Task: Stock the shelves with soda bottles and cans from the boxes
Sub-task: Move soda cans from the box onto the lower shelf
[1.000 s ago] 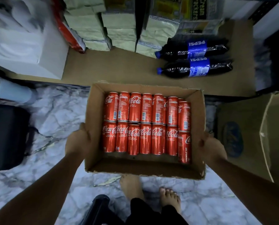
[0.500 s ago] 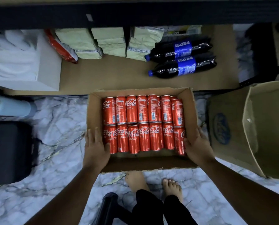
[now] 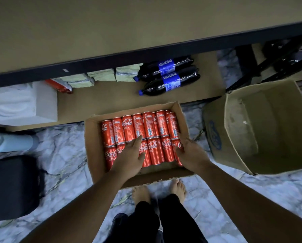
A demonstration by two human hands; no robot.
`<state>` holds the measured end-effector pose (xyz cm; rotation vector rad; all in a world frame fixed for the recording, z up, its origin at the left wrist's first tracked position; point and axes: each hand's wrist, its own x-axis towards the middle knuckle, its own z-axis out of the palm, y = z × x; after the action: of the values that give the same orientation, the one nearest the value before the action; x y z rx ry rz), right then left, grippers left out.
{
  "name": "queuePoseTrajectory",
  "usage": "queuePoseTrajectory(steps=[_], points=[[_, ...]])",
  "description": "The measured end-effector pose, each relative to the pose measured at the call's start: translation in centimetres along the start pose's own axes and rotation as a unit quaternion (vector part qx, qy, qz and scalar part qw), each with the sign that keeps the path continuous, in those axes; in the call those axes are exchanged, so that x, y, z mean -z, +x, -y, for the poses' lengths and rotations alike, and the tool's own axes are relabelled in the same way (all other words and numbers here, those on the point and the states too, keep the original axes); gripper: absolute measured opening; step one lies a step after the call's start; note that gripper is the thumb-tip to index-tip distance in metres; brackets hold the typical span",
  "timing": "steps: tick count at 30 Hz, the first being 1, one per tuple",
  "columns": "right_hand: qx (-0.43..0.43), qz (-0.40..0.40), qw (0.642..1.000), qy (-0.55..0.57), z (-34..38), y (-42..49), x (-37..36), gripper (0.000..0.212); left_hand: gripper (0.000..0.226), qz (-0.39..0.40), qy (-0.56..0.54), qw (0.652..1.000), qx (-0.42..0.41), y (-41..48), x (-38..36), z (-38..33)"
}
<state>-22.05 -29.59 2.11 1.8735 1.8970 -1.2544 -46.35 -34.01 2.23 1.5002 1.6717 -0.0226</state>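
Left hand (image 3: 131, 155) lies flat and open on the near row of cans (image 3: 157, 127), its fingers (image 3: 136, 142) straight and pointing away from me. My right hand (image 3: 190, 152) cups the right end of the same row; I cannot tell if it already grips. The lower shelf (image 3: 97, 102) is just behind the box (image 3: 92, 146), which stands on the floor (image 3: 62, 155) at my feet. The cans lie on their sides in two rows, with the long axis running from me toward the shelf, the same direction as my fingers. So I judge each hand must close across a can from above. The right hand is nearer to a free can.
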Motion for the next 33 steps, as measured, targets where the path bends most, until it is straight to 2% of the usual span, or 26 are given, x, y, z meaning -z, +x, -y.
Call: queuePoseTrajectory(steps=[5, 10, 15, 18, 22, 25, 28, 33], points=[[0.016, -0.006, 1.000, 0.013, -0.5, 0.1, -0.4, 0.058, 0.068, -0.009, 0.002, 1.000, -0.022, 1.9, -1.0, -1.6], [0.011, -0.036, 0.999, 0.020, -0.7, 3.9, -2.9, 0.059, 0.069, -0.009, 0.010, 0.998, -0.059, 7.9, -3.9, 0.7], [-0.008, -0.078, 0.997, 0.000, -2.5, 10.9, -6.5, 0.065, 0.068, -0.057, 0.103, 0.985, -0.129, 16.1, -7.6, 3.9], [-0.023, -0.090, 0.995, -0.023, -3.3, 14.8, -7.5, 0.069, 0.069, -0.092, 0.150, 0.976, -0.125, 20.3, -9.3, 5.1], [-0.020, -0.079, 0.995, -0.062, -3.3, 18.8, -7.8, 0.088, 0.081, -0.135, 0.221, 0.955, -0.147, 23.9, -10.7, 6.0], [-0.015, -0.077, 0.986, -0.145, -3.1, 21.3, -7.6, 0.095, 0.097, -0.147, 0.247, 0.944, -0.161, 25.9, -11.4, 6.4], [-0.014, -0.083, 0.976, -0.203, -2.8, 22.9, -7.0, 0.088, 0.115, -0.151, 0.266, 0.939, -0.157, 27.3, -11.6, 6.2], [-0.025, -0.093, 0.962, -0.255, -2.3, 23.6, -7.1, 0.064, 0.129, -0.124, 0.276, 0.944, -0.131, 27.9, -11.6, 5.5]])
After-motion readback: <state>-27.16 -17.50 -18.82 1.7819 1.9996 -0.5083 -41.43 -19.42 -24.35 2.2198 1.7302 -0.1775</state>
